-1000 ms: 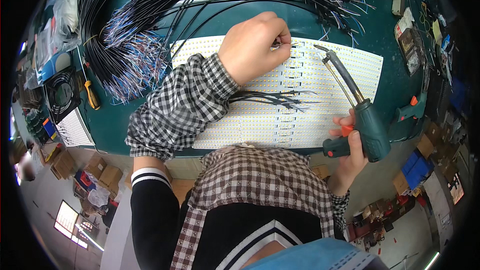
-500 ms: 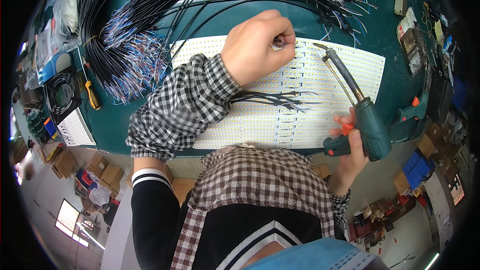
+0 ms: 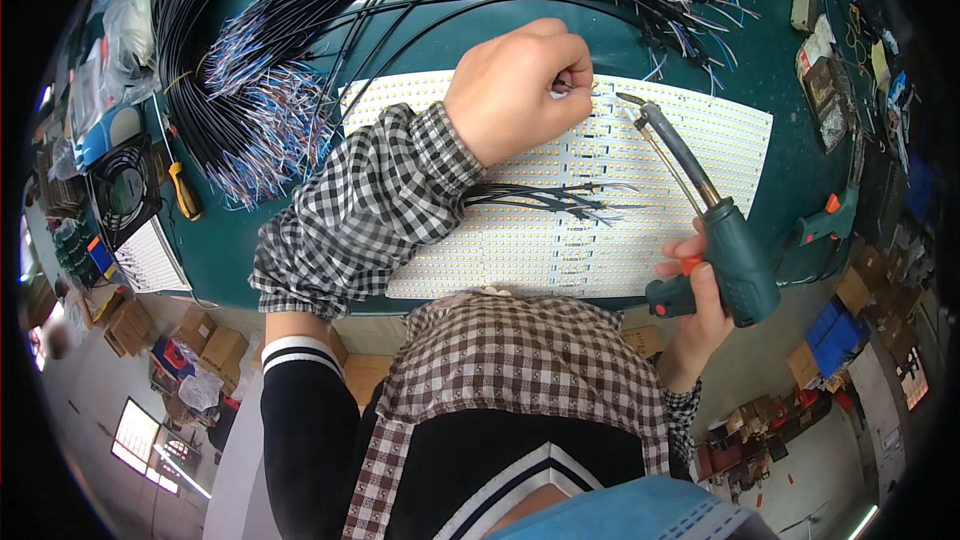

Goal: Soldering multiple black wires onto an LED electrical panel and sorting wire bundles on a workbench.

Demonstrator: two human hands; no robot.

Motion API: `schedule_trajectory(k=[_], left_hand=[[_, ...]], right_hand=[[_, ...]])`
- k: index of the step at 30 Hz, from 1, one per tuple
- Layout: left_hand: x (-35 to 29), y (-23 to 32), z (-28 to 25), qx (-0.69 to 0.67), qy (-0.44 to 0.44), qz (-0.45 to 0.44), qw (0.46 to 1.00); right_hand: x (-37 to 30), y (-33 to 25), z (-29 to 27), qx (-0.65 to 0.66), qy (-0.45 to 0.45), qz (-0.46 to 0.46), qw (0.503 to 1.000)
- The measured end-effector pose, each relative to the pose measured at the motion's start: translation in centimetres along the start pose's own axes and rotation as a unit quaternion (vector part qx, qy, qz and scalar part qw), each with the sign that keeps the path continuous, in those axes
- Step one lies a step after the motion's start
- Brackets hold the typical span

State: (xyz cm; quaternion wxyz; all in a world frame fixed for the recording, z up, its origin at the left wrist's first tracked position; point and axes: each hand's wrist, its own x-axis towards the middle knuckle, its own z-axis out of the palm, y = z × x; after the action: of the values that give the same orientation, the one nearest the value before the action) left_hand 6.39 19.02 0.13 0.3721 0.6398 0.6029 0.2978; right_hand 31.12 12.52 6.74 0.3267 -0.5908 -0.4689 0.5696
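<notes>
White LED boards (image 3: 680,150) with rows of small yellowish chips lie on the green table under both hands. My left hand (image 3: 520,90) is closed in a pinch over their far part. A small dark bit shows inside its curled fingers, but what it is stays hidden. My right hand (image 3: 700,310) grips the handle of a green soldering gun (image 3: 742,260), its fingers near the orange trigger. The gun's dark tip (image 3: 630,99) points left, a short way right of my left fingertips. Several short black cables (image 3: 550,196) lie across the boards below my left wrist.
A large bundle of black cables (image 3: 330,0) with stripped blue, white and brown ends spreads over the table's far side. On the left are a yellow-handled screwdriver (image 3: 184,190) and a black fan (image 3: 125,185). Another green gun-shaped tool (image 3: 830,215) rests at the right.
The soldering gun's tip has moved slightly left, closer to my left fingertips. My left hand has stayed almost still, still pinched.
</notes>
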Motion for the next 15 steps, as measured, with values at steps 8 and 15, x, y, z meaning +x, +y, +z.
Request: schedule_trajectory(k=[8,15], left_hand=[[-0.03,0.11,0.02,-0.022,0.022,0.005,1.0],[-0.01,0.03,0.0,0.009,0.007,0.01,1.0]], right_hand=[[-0.13,-0.26,0.11,0.0,-0.001,0.011,1.0],[-0.03,-0.28,0.17,-0.005,0.002,0.008,1.0]])
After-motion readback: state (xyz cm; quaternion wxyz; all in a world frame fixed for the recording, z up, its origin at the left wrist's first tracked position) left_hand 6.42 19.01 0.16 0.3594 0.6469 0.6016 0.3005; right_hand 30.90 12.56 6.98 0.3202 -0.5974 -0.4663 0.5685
